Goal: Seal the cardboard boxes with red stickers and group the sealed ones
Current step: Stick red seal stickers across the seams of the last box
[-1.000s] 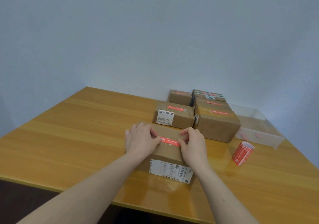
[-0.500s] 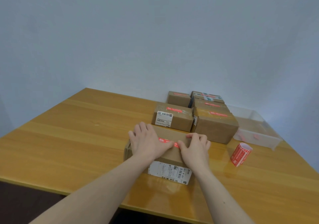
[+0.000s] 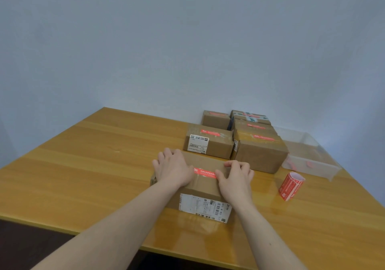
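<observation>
A cardboard box (image 3: pixel 203 188) with a white shipping label on its near side lies in front of me on the wooden table (image 3: pixel 87 171). A red sticker (image 3: pixel 205 172) runs across its top seam. My left hand (image 3: pixel 174 168) lies flat on the box top at the sticker's left end. My right hand (image 3: pixel 236 179) presses on the top at the sticker's right end, fingers slightly bent. Behind stand several sealed boxes with red stickers, the nearest two being a labelled one (image 3: pixel 209 142) and a larger one (image 3: pixel 261 154).
A roll of red stickers (image 3: pixel 290 185) stands to the right of the box. A clear plastic bin (image 3: pixel 308 155) with a few red scraps sits at the back right by the wall. The table's near edge runs below my forearms.
Both hands slid outward along the sticker, uncovering more of it. The left hand moved further onto the box top; the right hand shifted to the right end.
</observation>
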